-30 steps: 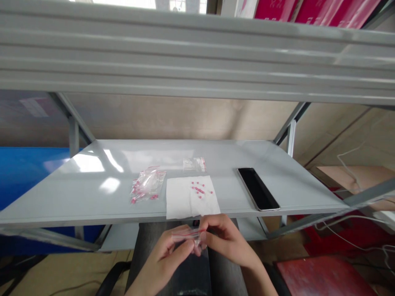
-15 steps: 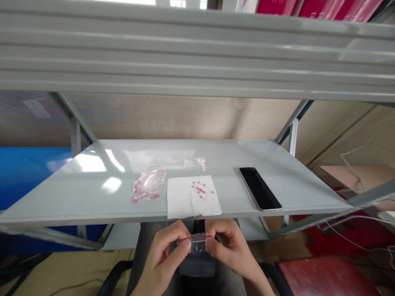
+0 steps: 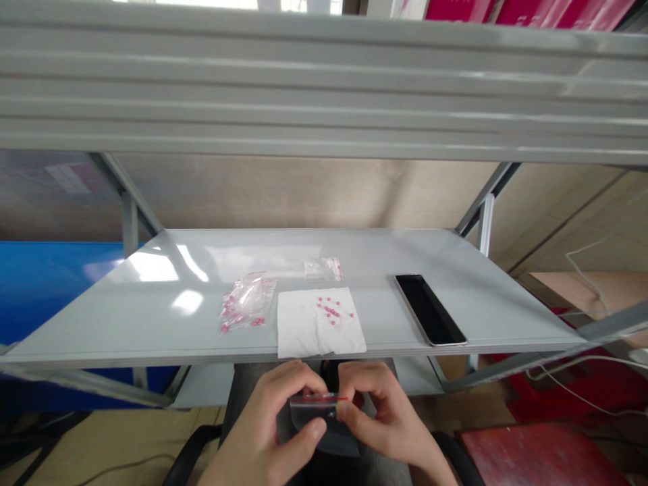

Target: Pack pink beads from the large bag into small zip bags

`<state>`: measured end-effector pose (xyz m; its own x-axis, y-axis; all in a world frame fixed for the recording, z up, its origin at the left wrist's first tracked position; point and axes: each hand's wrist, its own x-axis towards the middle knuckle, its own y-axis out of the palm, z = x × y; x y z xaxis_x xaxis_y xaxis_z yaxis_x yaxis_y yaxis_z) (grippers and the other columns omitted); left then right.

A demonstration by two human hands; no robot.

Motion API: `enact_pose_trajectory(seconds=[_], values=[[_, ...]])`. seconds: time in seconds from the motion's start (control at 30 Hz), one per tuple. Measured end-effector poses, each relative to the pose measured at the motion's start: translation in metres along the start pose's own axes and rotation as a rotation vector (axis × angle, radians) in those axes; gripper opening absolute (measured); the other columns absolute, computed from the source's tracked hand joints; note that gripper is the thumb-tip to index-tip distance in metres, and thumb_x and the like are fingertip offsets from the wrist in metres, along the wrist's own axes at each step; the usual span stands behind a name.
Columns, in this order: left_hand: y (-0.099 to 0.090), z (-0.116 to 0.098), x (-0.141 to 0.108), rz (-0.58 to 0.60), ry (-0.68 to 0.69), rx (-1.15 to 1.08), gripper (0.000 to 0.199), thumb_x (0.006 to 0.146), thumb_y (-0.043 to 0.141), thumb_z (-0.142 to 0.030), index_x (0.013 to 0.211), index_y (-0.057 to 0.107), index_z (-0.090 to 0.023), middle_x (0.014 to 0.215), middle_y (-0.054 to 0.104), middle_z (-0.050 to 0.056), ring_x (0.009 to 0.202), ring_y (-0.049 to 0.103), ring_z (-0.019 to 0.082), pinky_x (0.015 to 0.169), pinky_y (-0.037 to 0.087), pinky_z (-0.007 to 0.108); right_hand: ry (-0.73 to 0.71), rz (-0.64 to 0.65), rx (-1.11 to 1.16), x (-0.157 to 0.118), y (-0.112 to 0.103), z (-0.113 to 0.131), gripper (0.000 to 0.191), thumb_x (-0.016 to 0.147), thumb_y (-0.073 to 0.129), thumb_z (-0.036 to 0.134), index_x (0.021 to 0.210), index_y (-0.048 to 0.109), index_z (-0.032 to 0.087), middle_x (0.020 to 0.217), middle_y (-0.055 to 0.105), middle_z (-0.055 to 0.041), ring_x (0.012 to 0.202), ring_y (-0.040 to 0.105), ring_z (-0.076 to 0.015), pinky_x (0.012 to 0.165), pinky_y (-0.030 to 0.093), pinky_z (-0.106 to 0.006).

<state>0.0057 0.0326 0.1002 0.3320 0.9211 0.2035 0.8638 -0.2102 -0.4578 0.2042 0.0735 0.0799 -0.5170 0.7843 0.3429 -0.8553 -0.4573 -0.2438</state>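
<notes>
A small clear zip bag [image 3: 334, 437] with a red line along its top hangs just in front of the table edge, over my lap. My right hand [image 3: 377, 408] pinches its top right corner between thumb and fingers. At the left part of the bag, my left hand [image 3: 283, 418] has its thumb apart from its fingers; the fingertips lie along the top strip and the thumb is before the bag. Small pink beads [image 3: 331, 312] lie on a white paper sheet [image 3: 298, 331] at the table's front. Whether the bag contains anything is too unclear to tell.
Left of the paper is a pile of clear bags [image 3: 248, 300] with pink beads in them. Behind it lies another clear bag [image 3: 322, 268]. A black phone [image 3: 429, 310] rests at the right. Above the table [image 3: 152, 324] runs a grey shelf beam [image 3: 324, 88].
My left thumb has come off the bag's top edge and moved down and right, apart from the fingers, which have slid right along the strip. My right hand keeps its pinch.
</notes>
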Motion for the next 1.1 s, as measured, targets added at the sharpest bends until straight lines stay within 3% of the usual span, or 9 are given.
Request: enact_pose_trajectory(seconds=[0.23,0.4,0.6,0.83,0.97,1.03,1.1], values=[[0.01,0.0,0.001,0.048,-0.05,0.031,0.022,0.09,0.053,-0.021,0.069,0.047,-0.02,0.072,0.049,-0.001,0.071,0.052,0.015,0.063,0.035,0.026,-0.065,0.086,-0.038,0.001,0.01,-0.002,0.021,0.074,0.056,0.013,0.061,0.041,0.021,0.057,0.046,0.0036,0.057,0.046,-0.0121,0.054,0.029,-0.024],[0.004,0.002,0.0,0.066,-0.042,0.069,0.019,0.091,0.06,-0.024,0.073,0.055,-0.019,0.075,0.056,-0.001,0.075,0.056,0.015,0.067,0.039,0.025,-0.053,0.103,-0.097,-0.003,0.004,0.0,0.018,0.075,0.055,0.012,0.063,0.045,0.02,0.059,0.046,0.0036,0.059,0.046,-0.0112,0.056,0.029,-0.024],[0.003,0.006,-0.002,-0.095,0.029,0.193,0.025,0.078,0.067,-0.006,0.059,0.055,-0.018,0.06,0.057,-0.002,0.066,0.057,0.015,0.059,0.038,0.024,-0.015,0.162,-0.219,-0.003,0.001,0.013,0.019,0.078,0.057,0.012,0.062,0.048,0.018,0.058,0.048,0.0029,0.061,0.047,-0.0115,0.057,0.027,-0.024],[-0.004,0.008,-0.004,-0.178,0.103,0.242,0.027,0.074,0.064,0.002,0.06,0.065,-0.022,0.057,0.065,-0.005,0.06,0.062,0.012,0.055,0.042,0.022,0.009,0.174,-0.313,-0.004,-0.007,0.026,0.024,0.085,0.056,0.015,0.061,0.054,0.018,0.061,0.053,0.0003,0.065,0.051,-0.0135,0.058,0.03,-0.025],[-0.005,0.006,-0.004,-0.23,0.216,0.43,0.03,0.078,0.056,0.0,0.061,0.064,-0.024,0.055,0.065,-0.009,0.052,0.062,0.011,0.072,0.048,0.029,0.079,0.156,-0.422,0.001,-0.002,0.03,0.004,0.081,0.069,0.015,0.08,0.069,0.019,0.078,0.067,-0.002,0.078,0.06,-0.0172,0.066,0.037,-0.026],[-0.006,0.0,-0.005,-0.24,0.256,0.536,0.031,0.083,0.054,-0.003,0.061,0.063,-0.024,0.054,0.064,-0.009,0.05,0.061,0.012,0.081,0.048,0.034,0.072,0.155,-0.469,0.005,0.004,0.033,0.014,0.077,0.075,0.013,0.088,0.072,0.021,0.086,0.069,-0.0021,0.081,0.061,-0.018,0.068,0.039,-0.026],[-0.01,-0.007,-0.006,-0.269,0.263,0.602,0.026,0.086,0.056,-0.008,0.068,0.064,-0.025,0.055,0.064,-0.01,0.051,0.061,0.013,0.082,0.048,0.035,0.019,0.175,-0.493,0.012,0.007,0.036,0.013,0.079,0.071,0.007,0.083,0.072,0.02,0.081,0.069,-0.0009,0.076,0.061,-0.016,0.066,0.039,-0.026]])
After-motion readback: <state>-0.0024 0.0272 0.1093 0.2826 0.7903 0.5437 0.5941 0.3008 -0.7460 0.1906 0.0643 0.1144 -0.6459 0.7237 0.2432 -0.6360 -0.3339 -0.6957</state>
